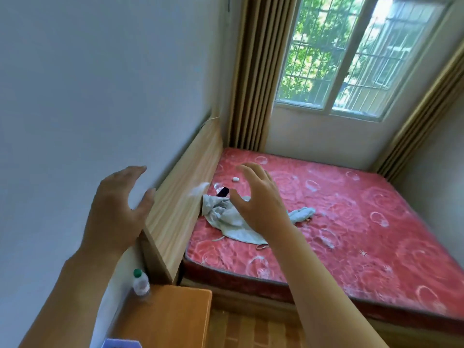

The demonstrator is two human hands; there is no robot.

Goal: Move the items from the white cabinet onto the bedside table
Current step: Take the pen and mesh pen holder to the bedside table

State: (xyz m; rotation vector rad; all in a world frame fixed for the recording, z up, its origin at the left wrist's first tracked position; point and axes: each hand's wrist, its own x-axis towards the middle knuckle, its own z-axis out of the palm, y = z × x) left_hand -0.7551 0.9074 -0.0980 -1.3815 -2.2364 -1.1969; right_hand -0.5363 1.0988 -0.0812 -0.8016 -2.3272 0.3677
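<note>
My left hand (118, 212) is raised in front of the wall, fingers spread, holding nothing. My right hand (261, 202) hovers over the bed, fingers loosely spread and empty. Below them stands the orange wooden bedside table (175, 320). A small clear bottle with a green cap (141, 283) stands upright at its back left corner. A blue and white box (121, 343) shows at the table's near edge, mostly cut off. The white cabinet is not in view.
A bed with a red patterned mattress (351, 222) fills the right side, behind a wooden headboard (183, 194). On it lie a pale crumpled cloth (226, 219), a dark object (223, 191) and a small white item (236, 179). Curtains and a barred window stand behind.
</note>
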